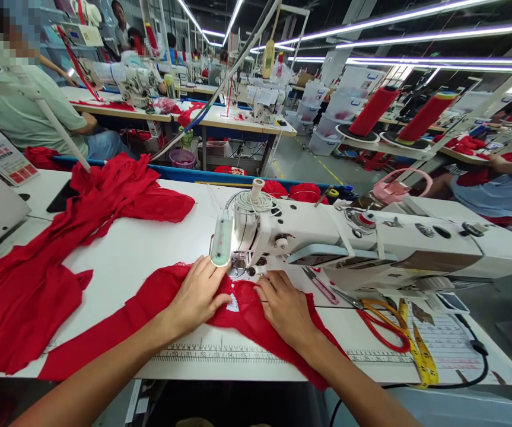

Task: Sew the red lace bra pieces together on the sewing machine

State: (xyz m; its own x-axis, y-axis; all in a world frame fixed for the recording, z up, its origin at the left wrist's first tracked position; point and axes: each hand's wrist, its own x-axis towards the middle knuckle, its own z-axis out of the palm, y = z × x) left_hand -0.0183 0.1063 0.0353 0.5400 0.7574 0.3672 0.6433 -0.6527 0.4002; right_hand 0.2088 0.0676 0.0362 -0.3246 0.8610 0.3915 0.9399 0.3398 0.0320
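A: Which step do we observe, and where does the cloth lie?

B: We observe a long panel of thin red fabric [249, 311] spread across the flat white tabletop [126, 255], its far part at the small metal presser foot [238, 265] of the long white sewing machine [416, 240]. A small white patch [233, 304] lies on the panel, just on the near side of the foot. We judge the step to be positioning and steadying the panel for stitching; whether the foot presses on it, we cannot tell.

A: How do we read the fingers?

B: The left hand [197, 296] lies on the panel, its fingers extended and its thumb spread wide towards the patch. The right hand [285, 305] rests to the right of the patch, fingers bent and close together; whether they pinch a fold, we cannot tell.

A: What, in our judgement, does the next move call for?

B: We judge that it calls for light, even pressure, with the panel smooth around the patch and the fingertips clear of the foot, since both hands stand near it. We also note the crumpled heap of red cloth [117, 190] at the left, and the scissors with orange and red handles [366, 306] at the right, apart from the panel.
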